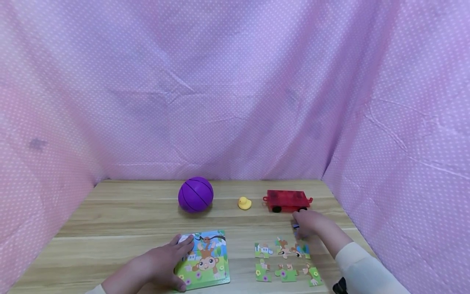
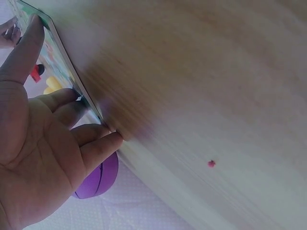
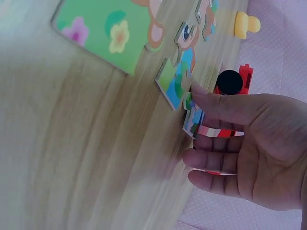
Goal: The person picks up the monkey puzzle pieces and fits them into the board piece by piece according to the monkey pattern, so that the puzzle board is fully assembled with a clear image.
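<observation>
at left, spread along the left side of a picture board [image 1: 209, 265]: left hand [image 1: 163, 261], with thumb at the near corner and fingers toward the far one, resting against it rather than wrapped round. at right, bent about a partly blue piece [image 3: 193, 122]: right hand [image 1: 312, 222], with thumb on one side and fingers opposite, in a pinch; how firm, impossible to tell. located just beyond the other pieces [image 1: 288, 275], at or close to the table [image 1: 128, 220], in front of the cart [image 1: 286, 199].

to judge from the thin profile: light, stiff, slightly smooth, with most risk of wear at the narrow knobs. best taken by opposite cut edges across the broad body, not by a single tab.

in material and form: flat and printed, with curved interlocking outlines, among the pieces; square-sided, with rounded corners, in the board; pale and straight-grained in the table. behind, from left to right: round, purple and black-seamed, a ball [image 1: 196, 194]; small, yellow and rounded, a duck [image 1: 244, 203]; red and boxy on black wheels, the cart. as backdrop: creased, white-dotted pink cloth [image 1: 220, 102].
</observation>
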